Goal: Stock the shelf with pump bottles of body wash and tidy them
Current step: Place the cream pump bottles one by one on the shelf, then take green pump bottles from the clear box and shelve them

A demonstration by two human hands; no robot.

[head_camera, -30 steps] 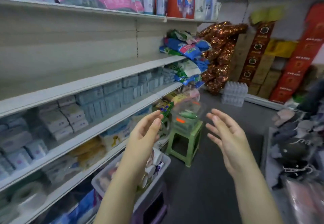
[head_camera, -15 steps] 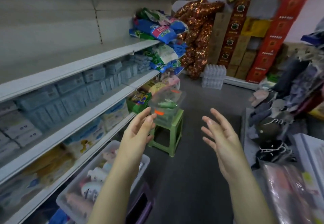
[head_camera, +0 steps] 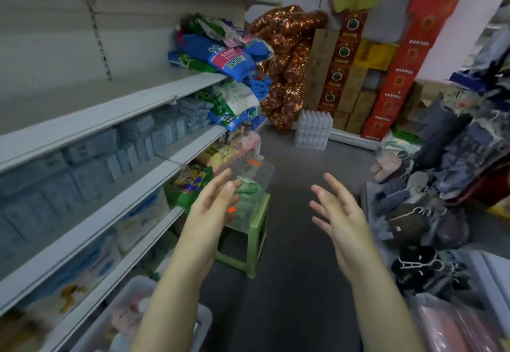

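Left hand (head_camera: 212, 208) and right hand (head_camera: 339, 213) hover apart over the aisle, fingers spread, holding nothing. Pump bottles (head_camera: 128, 315), pink and white but blurred, sit in the pale bin (head_camera: 135, 281) under the left forearm, beside the shelf (head_camera: 91, 117). Ahead, a green stool (head_camera: 248, 244) carries a clear box (head_camera: 256, 175)

Matt metal shelf (head_camera: 91, 120), glossy green plastic stool (head_camera: 255, 230)
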